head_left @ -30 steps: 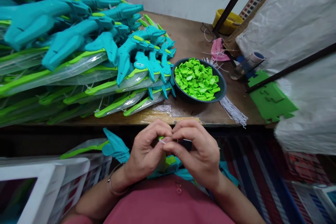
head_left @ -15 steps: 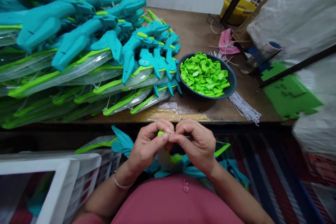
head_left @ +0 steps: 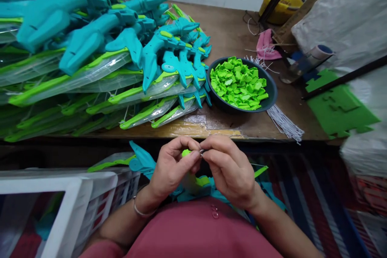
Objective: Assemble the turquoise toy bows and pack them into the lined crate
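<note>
Turquoise-and-green plastic pieces (head_left: 99,44) are heaped over the left of the brown surface (head_left: 226,24), cut off by the left edge; overlaps hide most of the lower ones. Cloudy sheeting (head_left: 341,20) at the right also runs out of view. A white crate (head_left: 79,201), cropped at the lower left, shows only its near corner. On the lap lies 1 more turquoise piece (head_left: 190,196), largely hidden behind the forearms, 2 hands and top. The dark bowl (head_left: 273,88) on the surface touches the heap and holds small green parts (head_left: 237,82), the lower layers out of sight. White ties (head_left: 286,125) show on 2 sides of the bowl; whether they form 1 bundle is hidden by it.

The left hand (head_left: 175,161) has a narrow grip, pinching a green end (head_left: 185,152); its join to the lap piece is hard to make out. The right hand (head_left: 231,169) meets its fingertips, thumb hidden, so I cannot tell what its grip holds. Between them sits a tiny dark glint (head_left: 202,151), too small to identify.
</note>
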Available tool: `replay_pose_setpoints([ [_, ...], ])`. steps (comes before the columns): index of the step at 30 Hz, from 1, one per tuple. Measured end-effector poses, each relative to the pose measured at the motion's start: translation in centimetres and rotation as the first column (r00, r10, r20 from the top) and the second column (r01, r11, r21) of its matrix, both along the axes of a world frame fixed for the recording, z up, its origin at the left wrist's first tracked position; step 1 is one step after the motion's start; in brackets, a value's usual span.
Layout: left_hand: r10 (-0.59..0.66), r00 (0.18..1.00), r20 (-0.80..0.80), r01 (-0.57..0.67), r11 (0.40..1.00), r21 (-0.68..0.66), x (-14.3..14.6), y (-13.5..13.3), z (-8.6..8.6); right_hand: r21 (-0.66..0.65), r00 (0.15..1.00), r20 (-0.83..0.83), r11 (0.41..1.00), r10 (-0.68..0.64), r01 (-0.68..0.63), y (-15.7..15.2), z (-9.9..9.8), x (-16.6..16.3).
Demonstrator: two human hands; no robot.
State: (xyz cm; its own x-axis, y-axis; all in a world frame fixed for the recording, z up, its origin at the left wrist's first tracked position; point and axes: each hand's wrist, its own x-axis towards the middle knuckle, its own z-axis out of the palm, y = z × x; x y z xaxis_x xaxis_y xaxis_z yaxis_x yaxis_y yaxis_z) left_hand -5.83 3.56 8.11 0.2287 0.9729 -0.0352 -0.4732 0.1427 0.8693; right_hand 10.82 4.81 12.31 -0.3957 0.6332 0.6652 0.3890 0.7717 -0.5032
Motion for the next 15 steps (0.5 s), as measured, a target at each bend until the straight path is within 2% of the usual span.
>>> replay_pose_setpoints([
  [3,-0.004,0.998,-0.061,0.006,0.999,0.042,-0.23,0.06,0.04,-0.020,1.000,0.017,1.000,0.021,-0.021,0.14,0.06,-0.07],
  [7,-0.017,0.997,-0.077,0.024,0.995,0.095,-0.74,0.28,-0.23,-0.221,0.997,-0.066,0.975,-0.026,0.011,0.03,0.16,-0.21],
  [9,-0.032,0.998,-0.059,0.038,0.995,0.096,-0.92,0.32,-0.39,-0.276,0.993,-0.109,0.961,-0.043,0.011,0.02,0.13,-0.34],
  [15,-0.074,0.996,0.059,0.075,0.997,-0.024,-0.88,0.17,-0.59,-0.229,0.995,-0.079,0.973,-0.062,0.043,-0.06,-0.12,-0.78],
])
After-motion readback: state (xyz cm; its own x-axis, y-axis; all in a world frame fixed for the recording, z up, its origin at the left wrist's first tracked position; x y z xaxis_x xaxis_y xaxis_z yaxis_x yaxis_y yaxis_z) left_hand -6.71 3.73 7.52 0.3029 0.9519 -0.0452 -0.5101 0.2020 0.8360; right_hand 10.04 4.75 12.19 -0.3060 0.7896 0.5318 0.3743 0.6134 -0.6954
